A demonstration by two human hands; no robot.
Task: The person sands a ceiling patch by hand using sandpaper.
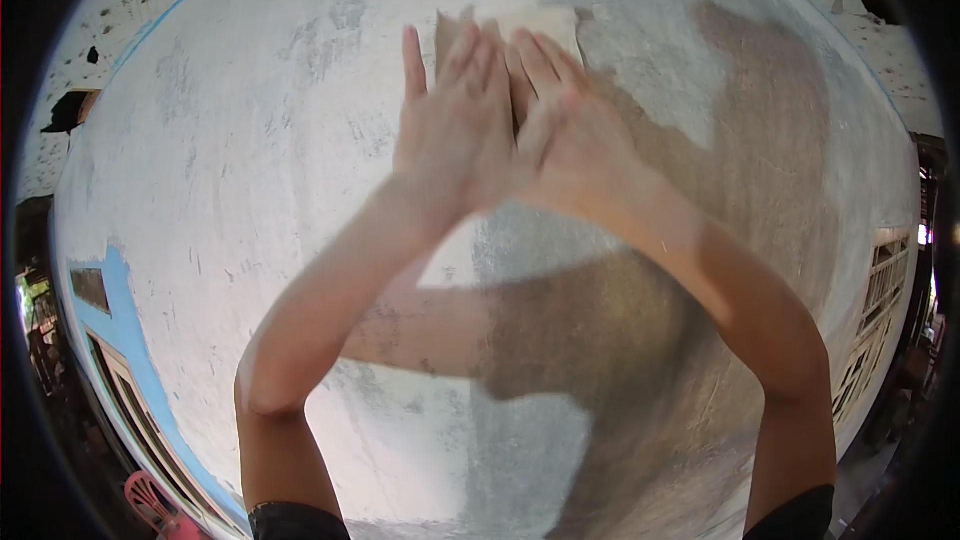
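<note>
Both hands are raised against a painted wall [300,140], pressing on a beige sheet that looks like sandpaper [540,20]. My left hand [455,135] lies flat over the sheet's left part, its little finger spread away from the others. Over the right part rests my right hand [575,130], fingers stretched out and pointing up, the thumb side meeting the left hand. The fingers are slightly blurred. The sheet's top edge and upper corners show above the fingertips; most of its lower part is hidden behind the hands.
The wall is whitish on the left and grey on the right, with dark arm shadows. A blue-edged window [115,360] is at lower left, a red plastic chair [150,500] below it. At right is a slatted window [875,310]. Holes mark the ceiling [140,0].
</note>
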